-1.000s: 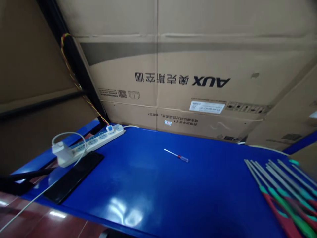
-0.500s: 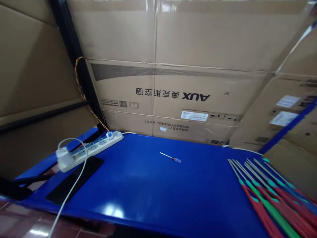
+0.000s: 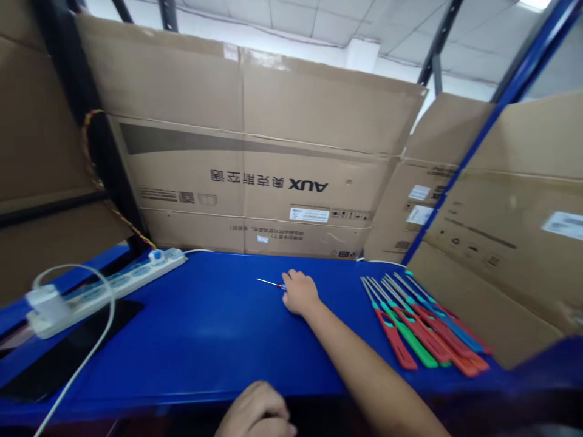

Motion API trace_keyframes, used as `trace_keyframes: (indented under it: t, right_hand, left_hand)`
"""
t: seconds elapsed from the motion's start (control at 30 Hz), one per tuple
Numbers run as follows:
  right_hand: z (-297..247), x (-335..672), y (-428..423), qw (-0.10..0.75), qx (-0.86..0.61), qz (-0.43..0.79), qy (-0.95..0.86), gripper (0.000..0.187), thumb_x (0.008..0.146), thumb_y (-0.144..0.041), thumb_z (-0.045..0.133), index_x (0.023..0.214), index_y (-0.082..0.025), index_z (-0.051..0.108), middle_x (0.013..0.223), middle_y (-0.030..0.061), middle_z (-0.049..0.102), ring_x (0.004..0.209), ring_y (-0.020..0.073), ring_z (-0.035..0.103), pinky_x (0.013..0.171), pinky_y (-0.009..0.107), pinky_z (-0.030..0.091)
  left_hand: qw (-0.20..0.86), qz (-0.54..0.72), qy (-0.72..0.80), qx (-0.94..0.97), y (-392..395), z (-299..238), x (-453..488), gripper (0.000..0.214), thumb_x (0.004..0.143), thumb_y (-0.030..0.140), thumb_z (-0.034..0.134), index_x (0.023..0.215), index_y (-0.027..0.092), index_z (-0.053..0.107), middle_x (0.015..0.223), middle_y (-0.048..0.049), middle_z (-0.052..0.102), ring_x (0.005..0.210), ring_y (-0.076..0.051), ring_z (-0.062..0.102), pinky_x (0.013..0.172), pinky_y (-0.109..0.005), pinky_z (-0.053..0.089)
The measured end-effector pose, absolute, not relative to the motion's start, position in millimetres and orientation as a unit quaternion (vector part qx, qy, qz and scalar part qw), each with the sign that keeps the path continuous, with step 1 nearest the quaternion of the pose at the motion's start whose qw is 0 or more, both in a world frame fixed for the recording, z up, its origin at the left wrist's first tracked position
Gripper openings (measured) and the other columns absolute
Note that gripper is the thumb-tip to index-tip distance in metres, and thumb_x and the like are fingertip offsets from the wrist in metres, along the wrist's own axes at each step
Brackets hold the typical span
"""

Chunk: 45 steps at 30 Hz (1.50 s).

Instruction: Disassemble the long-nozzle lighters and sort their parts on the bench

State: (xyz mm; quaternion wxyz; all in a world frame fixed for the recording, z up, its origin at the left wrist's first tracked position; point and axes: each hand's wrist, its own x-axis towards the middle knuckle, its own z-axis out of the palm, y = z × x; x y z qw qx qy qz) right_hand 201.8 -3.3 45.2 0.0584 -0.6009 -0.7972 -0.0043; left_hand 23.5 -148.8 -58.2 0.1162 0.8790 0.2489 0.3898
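A thin screwdriver [image 3: 268, 282] lies on the blue tabletop [image 3: 204, 340], its steel shaft pointing left. My right hand [image 3: 298, 292] rests over its handle, which is hidden, so I cannot tell whether the fingers grip it. Several long-shafted tools [image 3: 419, 328] with red, green and blue handles lie fanned out to the right of that hand, apart from it. My left hand [image 3: 257, 413] is curled at the table's front edge, cut off by the bottom of the picture. It holds nothing that I can see.
A white power strip [image 3: 122, 276] with a plugged-in white adapter [image 3: 45, 309] and cable lies at the left, beside a flat black slab [image 3: 77, 352]. Large cardboard sheets [image 3: 246, 176] printed AUX stand along the back, against black and blue rack posts [image 3: 514, 115].
The view has tilted up and shifted. Both my hands have come into view, my right arm reaching across the table until the hand covers the screwdriver's handle. The screwdriver has not visibly moved.
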Motion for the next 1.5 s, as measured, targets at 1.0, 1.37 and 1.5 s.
trace_keyframes:
  t: [1.0,1.37,1.5]
  right_hand:
    - [-7.2,577.0,-108.3,0.197,-0.829,-0.013,-0.524,0.022,0.085,-0.031,0.047,0.087,-0.02,0.066,0.107,0.0157,0.072,0.107,0.0285,0.066,0.1,0.041,0.047]
    - [-13.5,561.5,-107.7,0.247,-0.81,-0.012,-0.531,0.03,0.091,-0.036,0.04,0.104,-0.02,0.062,0.12,0.0125,0.068,0.115,0.025,0.062,0.103,0.04,0.045]
    - [-11.4,564.2,-106.3,0.242,-0.829,-0.005,-0.503,0.026,0.09,-0.034,0.04,0.099,-0.019,0.06,0.107,0.0137,0.071,0.103,0.0251,0.066,0.094,0.04,0.049]
  left_hand:
    - [0.227,0.198,0.205,0.931,-78.4,-14.3,299.4,0.077,0.085,0.079,0.043,0.151,0.039,0.039,0.166,-0.004,0.019,0.151,-0.043,0.011,0.119,-0.066,0.014]
    - [0.192,0.238,0.159,0.939,-78.6,-23.1,306.5,0.074,0.088,0.072,0.047,0.148,0.03,0.046,0.165,-0.0101,0.021,0.152,-0.039,0.013,0.122,-0.059,0.014]
    - [0.211,0.219,0.159,0.939,-78.0,-20.8,307.3,0.073,0.087,0.073,0.047,0.15,0.035,0.042,0.166,-0.006,0.017,0.153,-0.039,0.009,0.122,-0.062,0.011]
